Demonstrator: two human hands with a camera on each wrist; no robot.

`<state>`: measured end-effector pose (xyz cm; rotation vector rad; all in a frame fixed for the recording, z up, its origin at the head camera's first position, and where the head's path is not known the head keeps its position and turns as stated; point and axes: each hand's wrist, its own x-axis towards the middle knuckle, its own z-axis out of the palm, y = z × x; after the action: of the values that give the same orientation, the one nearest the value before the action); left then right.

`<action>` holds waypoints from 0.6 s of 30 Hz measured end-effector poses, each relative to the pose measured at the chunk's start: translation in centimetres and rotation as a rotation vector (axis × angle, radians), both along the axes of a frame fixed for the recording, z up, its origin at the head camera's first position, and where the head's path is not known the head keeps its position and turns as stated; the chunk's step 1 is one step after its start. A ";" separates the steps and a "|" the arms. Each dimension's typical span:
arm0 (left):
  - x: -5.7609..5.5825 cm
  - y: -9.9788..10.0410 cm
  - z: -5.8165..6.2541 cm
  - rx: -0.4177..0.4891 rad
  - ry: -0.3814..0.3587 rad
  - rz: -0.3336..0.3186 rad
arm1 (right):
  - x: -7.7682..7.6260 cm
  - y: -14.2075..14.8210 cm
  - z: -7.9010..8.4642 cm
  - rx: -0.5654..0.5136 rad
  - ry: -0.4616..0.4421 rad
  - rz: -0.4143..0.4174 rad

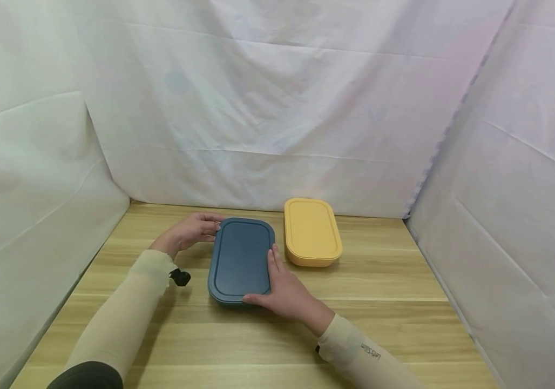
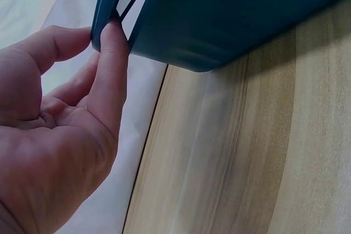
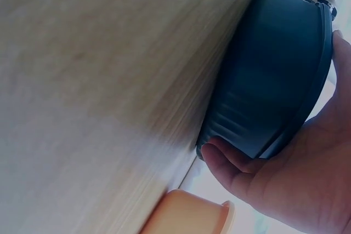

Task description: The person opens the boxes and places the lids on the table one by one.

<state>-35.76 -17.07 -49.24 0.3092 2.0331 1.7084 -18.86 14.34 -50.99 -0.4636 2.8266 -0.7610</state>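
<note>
A dark blue lidded food container lies lengthwise on the wooden table. At its far left corner, my left hand pinches the lid between thumb and fingers; in the left wrist view a narrow gap shows between lid rim and box wall there. From the right, my right hand holds the container, with its thumb at the near lid edge and its fingers along the long side. In the right wrist view those fingers bend against the ribbed side wall of the box.
A yellow lidded food container stands just right of the blue one, farther back. White cloth hangs behind the wooden table and along both its sides. A small black device sits on the left wrist.
</note>
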 end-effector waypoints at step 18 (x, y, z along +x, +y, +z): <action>-0.1 0.1 0.0 0.065 0.006 0.046 | -0.1 0.3 0.3 -0.049 0.041 -0.004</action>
<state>-35.84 -16.97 -49.24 0.2916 2.0066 1.8065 -18.96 14.65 -50.66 -0.4863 2.8529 -0.8332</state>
